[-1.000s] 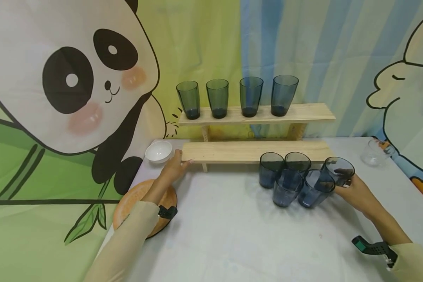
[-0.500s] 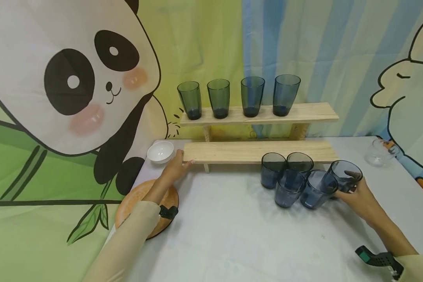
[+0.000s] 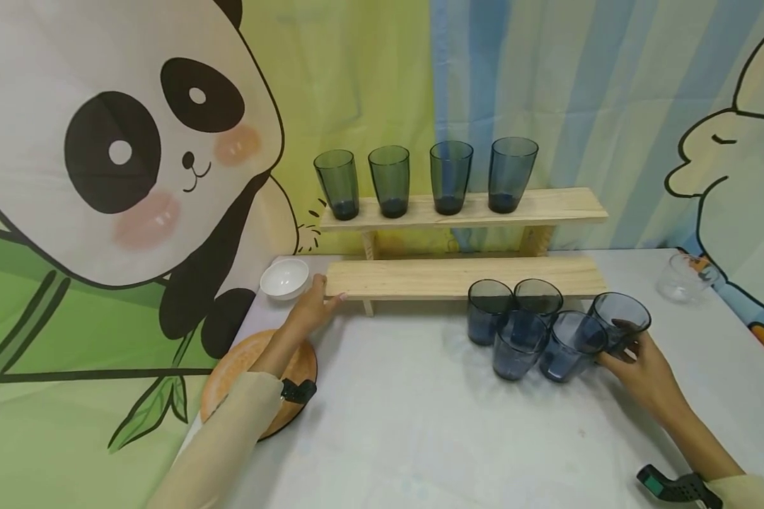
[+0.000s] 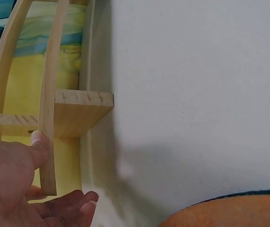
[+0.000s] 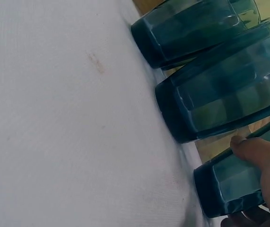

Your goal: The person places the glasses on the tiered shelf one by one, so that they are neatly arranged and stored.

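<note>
My left hand (image 3: 322, 298) grips the left end of the lower board (image 3: 420, 277) of a two-tier wooden shelf. In the left wrist view the thumb (image 4: 37, 142) lies on the board's edge (image 4: 48, 156) and the fingers curl beneath it. My right hand (image 3: 625, 341) holds the rightmost blue glass (image 3: 619, 319) of a cluster of several glasses (image 3: 516, 339) standing on the table. The right wrist view shows the thumb (image 5: 249, 149) pressed on that glass (image 5: 227, 187), with neighbouring glasses (image 5: 220, 94) close beside it. Several more dark glasses (image 3: 448, 177) stand upright on the upper board (image 3: 554, 205).
A white bowl (image 3: 284, 277) sits left of the shelf, and an orange plate (image 3: 248, 367) lies under my left forearm. A clear glass bowl (image 3: 683, 277) stands at the far right. The white table (image 3: 407, 424) runs up to a cartoon backdrop.
My right hand has closed more firmly round the rightmost glass and drawn it slightly right, away from the cluster. The left hand stays on the shelf end.
</note>
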{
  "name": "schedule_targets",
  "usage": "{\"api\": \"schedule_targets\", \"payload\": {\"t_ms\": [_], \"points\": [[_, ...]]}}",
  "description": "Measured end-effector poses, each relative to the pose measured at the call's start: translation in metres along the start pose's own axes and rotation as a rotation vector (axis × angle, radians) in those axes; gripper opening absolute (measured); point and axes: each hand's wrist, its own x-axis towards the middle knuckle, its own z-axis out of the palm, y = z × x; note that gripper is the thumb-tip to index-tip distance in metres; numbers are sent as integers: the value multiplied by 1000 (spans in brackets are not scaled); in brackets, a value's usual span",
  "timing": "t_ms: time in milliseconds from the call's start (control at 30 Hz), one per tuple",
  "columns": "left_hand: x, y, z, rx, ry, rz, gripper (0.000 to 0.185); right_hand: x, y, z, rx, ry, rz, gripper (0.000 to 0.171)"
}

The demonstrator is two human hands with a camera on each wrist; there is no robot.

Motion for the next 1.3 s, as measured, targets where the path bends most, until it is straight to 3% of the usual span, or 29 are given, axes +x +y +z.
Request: {"api": "schedule_targets", "payload": {"t_ms": [167, 267, 500, 933, 1300], "points": [[-1, -4, 0, -3, 15, 4, 64, 1, -2, -5, -45, -78, 9, 81], [-1, -5, 2, -6, 16, 1, 65, 1, 1, -6, -25, -98, -32, 79], [-1, -7, 3, -35, 8, -1, 67, -3, 3, 1, 69, -8, -128, 77], [8, -2, 1, -11, 18, 40, 66, -11, -2, -5, 20, 17, -89, 80], [0, -7, 2, -26, 10, 14, 67, -14, -12, -14, -24, 15, -21, 87]]}}
